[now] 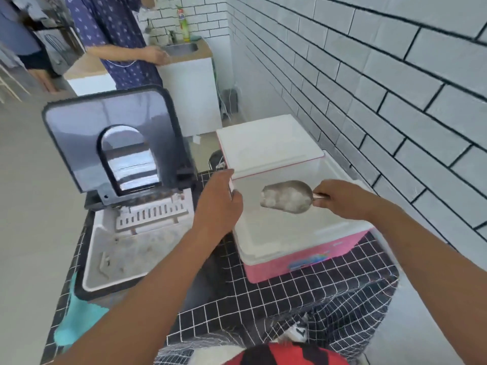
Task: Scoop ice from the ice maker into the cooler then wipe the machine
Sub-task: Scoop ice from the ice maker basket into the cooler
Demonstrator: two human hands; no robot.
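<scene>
- There was one dark-cased ice maker (116, 233) with its grey windowed lid (116, 138) standing raised, one pink plastic cooler with a white inner lining (303, 256), one white cooler lid (266, 143) tipped back behind the opening, and one rounded metal scoop (287, 197).
- Two bare hands were in view, and a second person in a blue patterned garment (118, 35) stood by a counter with a sink (181, 48) further back.
- The scoop, heaped with pale ice, hung over the open cooler, its bowl pointing towards the ice maker, its handle reaching back into the right hand (342, 198).
- The right hand's fingers were curled round the scoop's thin handle, gripping it at the cooler's wall-side edge.
- The left hand (218, 204) sat at the cooler's near-left corner, fingers bent over the rim where the lid met the box; whether it gripped or merely rested there could not be told.
- Both appliances stood side by side on a black cloth with a white grid (263, 299); a turquoise rag (76, 320) lay at the ice maker's front corner.
</scene>
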